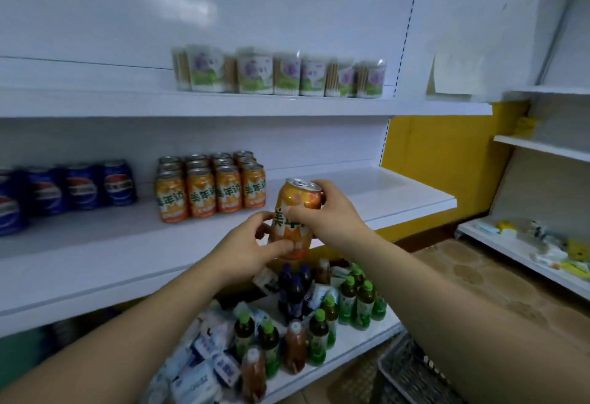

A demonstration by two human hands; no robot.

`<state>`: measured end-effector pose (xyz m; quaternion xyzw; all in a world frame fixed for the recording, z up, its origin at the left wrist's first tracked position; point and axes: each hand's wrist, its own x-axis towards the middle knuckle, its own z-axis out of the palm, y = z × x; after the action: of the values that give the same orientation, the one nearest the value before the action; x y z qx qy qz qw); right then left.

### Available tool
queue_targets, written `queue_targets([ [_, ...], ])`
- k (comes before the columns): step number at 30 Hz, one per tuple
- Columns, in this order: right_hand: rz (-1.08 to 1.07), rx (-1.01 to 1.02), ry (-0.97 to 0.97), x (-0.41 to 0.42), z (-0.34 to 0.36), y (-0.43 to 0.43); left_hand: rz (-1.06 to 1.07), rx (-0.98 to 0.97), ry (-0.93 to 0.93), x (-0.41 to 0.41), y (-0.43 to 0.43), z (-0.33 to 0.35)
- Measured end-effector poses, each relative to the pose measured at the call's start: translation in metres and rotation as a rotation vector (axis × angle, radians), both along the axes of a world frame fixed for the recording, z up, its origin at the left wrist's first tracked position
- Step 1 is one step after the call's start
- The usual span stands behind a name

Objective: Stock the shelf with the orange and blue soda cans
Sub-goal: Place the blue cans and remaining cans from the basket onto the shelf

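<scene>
Curling round the orange can (292, 212), the left hand's fingers (278, 248) are pinching its lower half from eight o'clock, while the right hand's fingers (316, 187) are wrapping over its rim and upper wall from three o'clock. The left hand (244, 252) and right hand (329, 213) are holding it tilted in the air, near the front edge of the middle shelf (95, 253). On that shelf, at eleven o'clock from it, a block of orange cans (212, 188) is standing; farther out at nine o'clock, blue cans (73, 191) are sitting in a row. At six o'clock, bottles (319, 330) are crowding the lower shelf (357, 347).
</scene>
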<state>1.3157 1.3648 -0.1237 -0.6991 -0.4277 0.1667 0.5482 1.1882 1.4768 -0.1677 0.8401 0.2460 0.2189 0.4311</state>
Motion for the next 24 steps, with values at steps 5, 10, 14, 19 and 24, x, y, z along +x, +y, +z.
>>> queue_targets([
  [5,0.079,-0.014,0.059,-0.02,-0.014,0.051,0.235,0.164,0.331,-0.057,0.064,-0.022],
  [10,0.127,-0.031,0.094,-0.034,-0.033,0.099,0.392,0.326,0.704,-0.122,0.126,-0.048],
  [14,0.142,-0.033,0.091,-0.043,-0.045,0.127,0.418,0.379,0.87,-0.149,0.15,-0.059],
  [19,0.18,-0.06,0.005,-0.055,-0.058,0.159,0.417,0.426,0.906,-0.147,0.162,-0.066],
  [24,0.206,-0.015,-0.045,-0.064,-0.074,0.192,0.428,0.454,0.902,-0.147,0.168,-0.074],
])
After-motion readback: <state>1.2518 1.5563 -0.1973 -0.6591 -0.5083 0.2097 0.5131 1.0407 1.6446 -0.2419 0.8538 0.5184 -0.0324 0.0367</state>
